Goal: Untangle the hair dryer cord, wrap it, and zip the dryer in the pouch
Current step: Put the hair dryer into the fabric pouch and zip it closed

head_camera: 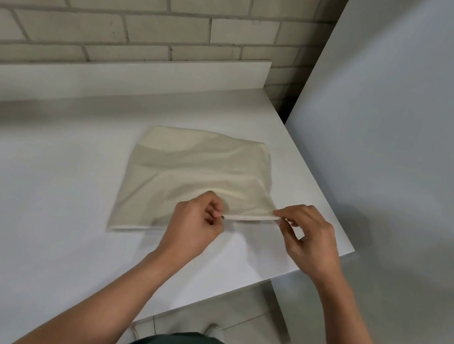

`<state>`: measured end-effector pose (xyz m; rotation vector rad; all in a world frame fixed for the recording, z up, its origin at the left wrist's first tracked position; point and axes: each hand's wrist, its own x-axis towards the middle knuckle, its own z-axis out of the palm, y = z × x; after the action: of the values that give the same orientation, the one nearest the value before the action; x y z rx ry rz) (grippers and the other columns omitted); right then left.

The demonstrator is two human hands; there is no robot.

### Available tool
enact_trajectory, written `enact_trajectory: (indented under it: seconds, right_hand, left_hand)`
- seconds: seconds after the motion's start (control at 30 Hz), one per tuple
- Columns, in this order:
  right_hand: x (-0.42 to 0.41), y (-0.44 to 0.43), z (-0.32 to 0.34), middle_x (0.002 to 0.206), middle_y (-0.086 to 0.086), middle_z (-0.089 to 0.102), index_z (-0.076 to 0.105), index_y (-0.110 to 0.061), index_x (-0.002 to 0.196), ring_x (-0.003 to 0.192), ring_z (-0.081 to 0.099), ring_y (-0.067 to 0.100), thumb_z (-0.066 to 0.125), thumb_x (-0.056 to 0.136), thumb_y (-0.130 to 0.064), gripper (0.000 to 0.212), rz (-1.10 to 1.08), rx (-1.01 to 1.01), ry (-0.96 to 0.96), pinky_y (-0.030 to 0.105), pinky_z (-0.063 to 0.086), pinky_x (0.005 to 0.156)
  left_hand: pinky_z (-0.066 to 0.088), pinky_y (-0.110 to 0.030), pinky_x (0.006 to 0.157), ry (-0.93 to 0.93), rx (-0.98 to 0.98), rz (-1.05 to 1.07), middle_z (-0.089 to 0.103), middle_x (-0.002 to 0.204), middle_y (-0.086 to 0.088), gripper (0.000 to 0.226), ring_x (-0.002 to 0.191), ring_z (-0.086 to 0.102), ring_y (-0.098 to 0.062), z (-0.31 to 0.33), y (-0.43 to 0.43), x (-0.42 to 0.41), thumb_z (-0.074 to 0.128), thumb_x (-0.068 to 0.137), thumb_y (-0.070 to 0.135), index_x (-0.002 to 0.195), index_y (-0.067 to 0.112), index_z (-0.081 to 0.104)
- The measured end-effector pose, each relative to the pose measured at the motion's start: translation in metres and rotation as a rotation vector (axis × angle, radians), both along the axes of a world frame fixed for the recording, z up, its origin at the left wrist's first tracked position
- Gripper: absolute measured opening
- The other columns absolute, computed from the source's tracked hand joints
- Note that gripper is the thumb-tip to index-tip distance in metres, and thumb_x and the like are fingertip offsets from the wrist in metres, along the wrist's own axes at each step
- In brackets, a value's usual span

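A cream fabric pouch point(190, 172) lies on the white table, bulging and creased in its middle. Its near edge carries the zipper. My left hand point(196, 223) pinches the small dark zipper pull point(223, 217) partway along that edge. My right hand point(310, 238) pinches the pouch's near right corner and holds the edge taut and slightly lifted. The hair dryer and its cord are not visible; whatever fills the pouch is hidden by the fabric.
The white table point(36, 201) ends close to the right of the pouch, its corner near my right hand. A brick wall point(127, 7) stands behind, with a white ledge point(145, 78) along it. A white panel point(403, 140) rises at the right. Tiled floor lies below.
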<state>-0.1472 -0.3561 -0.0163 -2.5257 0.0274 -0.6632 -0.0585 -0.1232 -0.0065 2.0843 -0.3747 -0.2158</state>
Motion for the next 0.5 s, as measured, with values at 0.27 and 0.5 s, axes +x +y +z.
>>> enact_trajectory:
  seconds: [0.27, 0.5]
  right_hand:
    - [0.013, 0.064, 0.016, 0.132, -0.003, 0.059, 0.061, -0.025, 0.135, 0.112, 0.055, 0.024, 0.072, 0.082, -0.036, 0.054, 0.188, -0.209, 0.348, 0.038, 0.051, 0.091]
    - [0.06, 0.124, -0.009, 0.081, -0.002, 0.07, 0.075, -0.018, 0.088, 0.075, 0.067, 0.027, 0.073, 0.086, -0.021, 0.004, 0.072, -0.211, 0.171, 0.03, 0.047, 0.055]
  left_hand:
    - [0.058, -0.023, 0.071, 0.032, -0.145, 0.117, 0.07, 0.077, 0.008, 0.029, 0.07, 0.067, -0.014, 0.011, 0.026, -0.003, 0.074, 0.076, -0.002, 0.085, 0.025, 0.066]
    - [0.059, -0.026, 0.071, 0.04, -0.12, 0.149, 0.07, 0.074, 0.005, 0.027, 0.068, 0.066, -0.013, 0.01, 0.047, 0.001, 0.075, 0.077, -0.001, 0.087, 0.023, 0.067]
